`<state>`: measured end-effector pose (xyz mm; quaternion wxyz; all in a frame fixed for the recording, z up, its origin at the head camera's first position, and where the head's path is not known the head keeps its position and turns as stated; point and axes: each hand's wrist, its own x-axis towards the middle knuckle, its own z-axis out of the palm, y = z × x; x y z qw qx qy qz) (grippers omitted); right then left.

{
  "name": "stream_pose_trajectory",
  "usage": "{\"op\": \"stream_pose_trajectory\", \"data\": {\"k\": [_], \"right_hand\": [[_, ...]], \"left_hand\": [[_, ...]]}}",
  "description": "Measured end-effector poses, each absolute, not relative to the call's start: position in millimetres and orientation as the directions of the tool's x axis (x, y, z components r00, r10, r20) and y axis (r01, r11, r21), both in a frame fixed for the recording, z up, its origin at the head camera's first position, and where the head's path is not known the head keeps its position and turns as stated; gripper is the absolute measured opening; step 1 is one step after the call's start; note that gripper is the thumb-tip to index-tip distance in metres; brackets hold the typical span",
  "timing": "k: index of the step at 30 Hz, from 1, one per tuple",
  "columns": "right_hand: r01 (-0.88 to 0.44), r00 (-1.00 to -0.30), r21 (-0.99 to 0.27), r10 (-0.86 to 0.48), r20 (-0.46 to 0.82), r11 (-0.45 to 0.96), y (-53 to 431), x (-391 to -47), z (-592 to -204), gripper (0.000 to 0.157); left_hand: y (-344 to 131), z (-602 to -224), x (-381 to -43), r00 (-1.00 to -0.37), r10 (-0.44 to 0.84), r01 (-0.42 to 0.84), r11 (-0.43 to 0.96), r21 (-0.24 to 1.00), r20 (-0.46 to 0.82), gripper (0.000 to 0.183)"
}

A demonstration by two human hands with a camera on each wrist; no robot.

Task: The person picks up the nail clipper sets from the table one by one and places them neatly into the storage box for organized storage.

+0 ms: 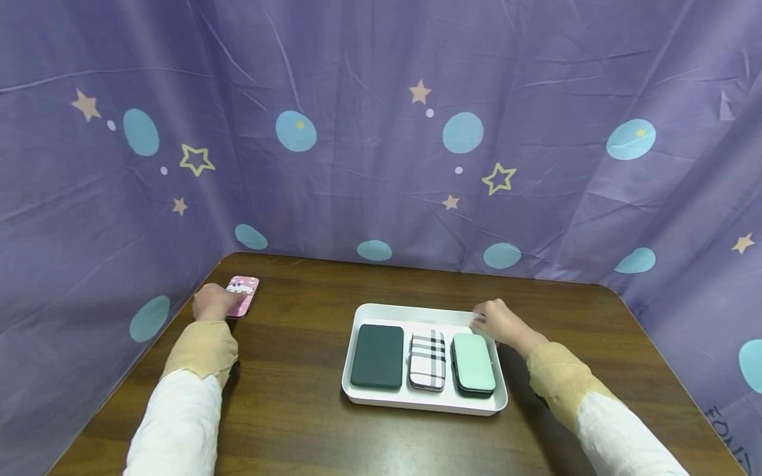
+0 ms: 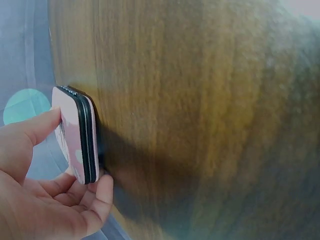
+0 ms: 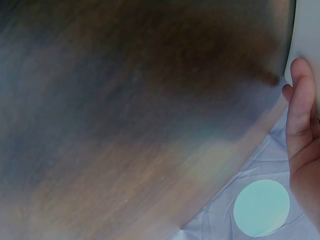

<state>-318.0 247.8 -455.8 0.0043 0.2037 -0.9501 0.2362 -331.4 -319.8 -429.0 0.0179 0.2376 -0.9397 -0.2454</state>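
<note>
At the table's left side my left hand (image 1: 213,302) pinches a small pink case (image 1: 245,288) with a printed picture on its lid. In the left wrist view, the thumb lies on the lid of the pink case (image 2: 72,120) and the fingers curl at its near end; a black-edged seam runs round it. My right hand (image 1: 501,325) grips the far right corner of a white tray (image 1: 411,400), its fingertips blurred. In the right wrist view, the fingers (image 3: 301,107) lie against the tray's outer wall; the thumb is hidden.
Inside the tray lie a dark green case (image 1: 378,357), a plaid case (image 1: 427,360) and a mint green case (image 1: 473,362), side by side. The brown wooden table (image 1: 297,370) meets a purple curtain (image 1: 369,165) at its back and sides.
</note>
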Motion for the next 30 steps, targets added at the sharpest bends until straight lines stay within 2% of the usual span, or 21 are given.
{"op": "stream_pose_trajectory", "data": {"k": [12, 19, 24, 30], "right_hand": [[-0.385, -0.918, -0.452, -0.385, 0.097, 0.805, 248.7, -316.6, -456.0, 0.007], [-0.398, -0.913, -0.447, -0.391, 0.114, 0.801, 249.0, -317.2, -456.4, 0.007], [-0.397, -0.915, -0.441, -0.387, 0.118, 0.805, 249.4, -317.7, -457.0, 0.004], [-0.415, -0.907, -0.438, -0.401, 0.128, 0.798, 249.0, -318.3, -455.8, 0.007]], "left_hand": [[-318.0, -429.1, -334.4, -0.87, -0.484, -0.453, 0.702, 0.549, -0.099, 0.074], [-320.2, -421.6, -327.3, -0.888, -0.444, -0.427, 0.701, 0.571, -0.12, 0.077], [-322.7, -417.4, -324.7, -0.885, -0.436, -0.435, 0.649, 0.624, -0.164, 0.07], [-329.8, -422.2, -328.6, -0.855, -0.447, -0.468, 0.448, 0.762, -0.263, 0.046]]}}
